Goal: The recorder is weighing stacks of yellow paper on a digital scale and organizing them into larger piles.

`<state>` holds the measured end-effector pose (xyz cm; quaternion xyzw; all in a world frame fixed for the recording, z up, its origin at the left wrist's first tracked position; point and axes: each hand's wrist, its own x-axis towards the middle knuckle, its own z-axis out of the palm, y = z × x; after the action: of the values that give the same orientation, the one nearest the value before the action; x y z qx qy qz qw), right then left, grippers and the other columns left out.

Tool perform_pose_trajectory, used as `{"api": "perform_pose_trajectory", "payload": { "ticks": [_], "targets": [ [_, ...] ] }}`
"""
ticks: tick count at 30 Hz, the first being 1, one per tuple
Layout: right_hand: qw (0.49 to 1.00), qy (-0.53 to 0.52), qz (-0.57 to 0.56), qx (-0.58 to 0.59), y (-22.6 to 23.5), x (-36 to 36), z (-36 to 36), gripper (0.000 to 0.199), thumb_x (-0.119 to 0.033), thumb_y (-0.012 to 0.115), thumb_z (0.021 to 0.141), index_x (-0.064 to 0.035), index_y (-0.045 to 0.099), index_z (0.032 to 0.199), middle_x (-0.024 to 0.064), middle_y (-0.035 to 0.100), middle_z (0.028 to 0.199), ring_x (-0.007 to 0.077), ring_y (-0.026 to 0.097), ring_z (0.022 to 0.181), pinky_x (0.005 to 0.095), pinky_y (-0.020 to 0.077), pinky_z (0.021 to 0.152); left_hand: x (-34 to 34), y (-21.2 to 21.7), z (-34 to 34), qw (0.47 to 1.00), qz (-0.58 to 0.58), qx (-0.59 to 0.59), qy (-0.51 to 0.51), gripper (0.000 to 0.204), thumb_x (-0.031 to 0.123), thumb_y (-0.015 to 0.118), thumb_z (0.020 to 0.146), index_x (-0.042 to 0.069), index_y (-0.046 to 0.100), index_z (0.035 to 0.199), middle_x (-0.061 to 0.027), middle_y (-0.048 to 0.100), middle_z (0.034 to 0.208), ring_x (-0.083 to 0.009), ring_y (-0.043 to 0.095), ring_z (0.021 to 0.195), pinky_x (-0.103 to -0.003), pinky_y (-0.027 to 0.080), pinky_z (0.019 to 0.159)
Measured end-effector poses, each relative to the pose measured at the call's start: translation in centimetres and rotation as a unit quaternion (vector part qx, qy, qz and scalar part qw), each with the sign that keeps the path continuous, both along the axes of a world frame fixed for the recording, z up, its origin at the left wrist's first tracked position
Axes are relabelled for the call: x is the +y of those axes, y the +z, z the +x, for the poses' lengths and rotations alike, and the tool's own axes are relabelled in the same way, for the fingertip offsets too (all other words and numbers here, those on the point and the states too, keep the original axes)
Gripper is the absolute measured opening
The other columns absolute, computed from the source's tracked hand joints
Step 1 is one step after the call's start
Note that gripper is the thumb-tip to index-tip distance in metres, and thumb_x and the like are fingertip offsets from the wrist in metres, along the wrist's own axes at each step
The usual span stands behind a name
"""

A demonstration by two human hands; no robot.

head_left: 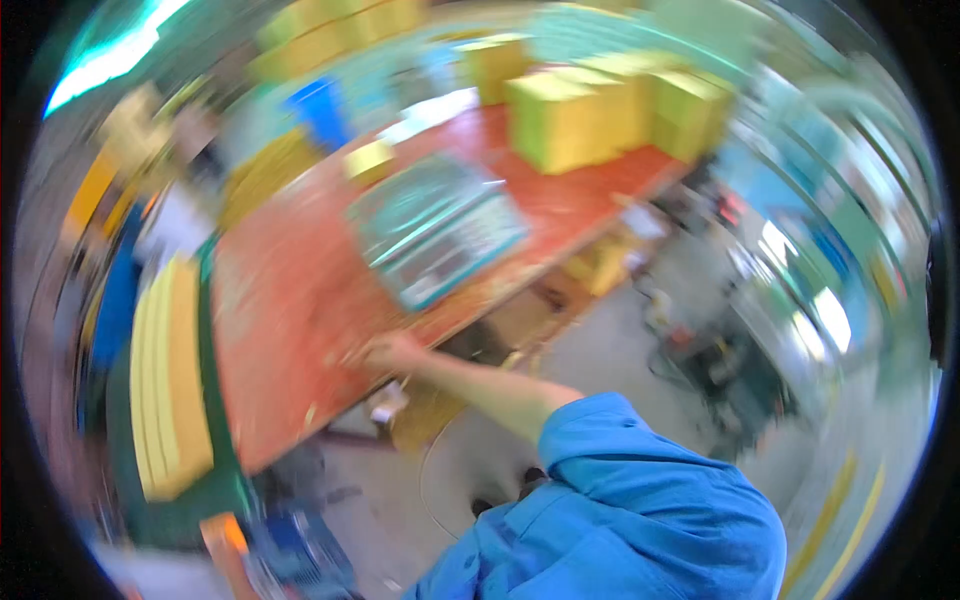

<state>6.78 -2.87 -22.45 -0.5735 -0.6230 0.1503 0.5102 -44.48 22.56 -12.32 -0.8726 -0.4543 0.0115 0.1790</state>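
My right hand (393, 353) rests at the near edge of a red tabletop (290, 320), its arm stretched out from a blue sleeve. Motion smears its fingers, so their pose and anything under them are unclear. At the lower left, my left hand (236, 562) holds a small orange block-like object (222, 530), whose kind I cannot make out. Beyond my right hand, a teal digital scale (445, 230) stands on the table. A small yellow box (369, 161) sits behind the scale.
Several yellow boxes (555, 120) stand at the table's far right. Left of the table, yellow flat pieces (170, 380) are stacked on a dark green surface. A blue slatted crate-like thing (300, 555) is at lower left. Dark equipment (735, 370) stands on the right floor.
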Motion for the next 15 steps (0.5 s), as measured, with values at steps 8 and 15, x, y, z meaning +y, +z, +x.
{"api": "perform_pose_trajectory", "payload": {
  "ticks": [8,15],
  "targets": [
    [0.901,-0.106,-0.386,0.166,-15.8,-28.1,-11.8,0.032,-0.028,0.051,0.087,-0.0024,0.069,0.096,0.0158,0.069,0.086,0.0269,0.065,0.081,0.0441,0.0514,0.072,-4.0,-3.9,48.9,0.871,-0.004,0.026,-0.490,0.034,0.014,0.050,0.088,0.005,0.062,0.119,-0.0157,0.064,0.116,-0.0308,0.059,0.111,-0.042,0.043,0.100],
    [0.357,-0.706,-0.475,0.386,-24.3,-60.3,-32.1,0.024,-0.018,0.055,0.083,-0.0053,0.070,0.097,0.0172,0.070,0.100,0.0334,0.067,0.097,0.0447,0.0544,0.084,-25.8,-11.8,61.2,0.670,-0.017,0.061,-0.739,0.033,0.016,0.051,0.089,0.007,0.064,0.118,-0.0137,0.065,0.115,-0.0303,0.060,0.109,-0.040,0.044,0.099]
  ]
}}
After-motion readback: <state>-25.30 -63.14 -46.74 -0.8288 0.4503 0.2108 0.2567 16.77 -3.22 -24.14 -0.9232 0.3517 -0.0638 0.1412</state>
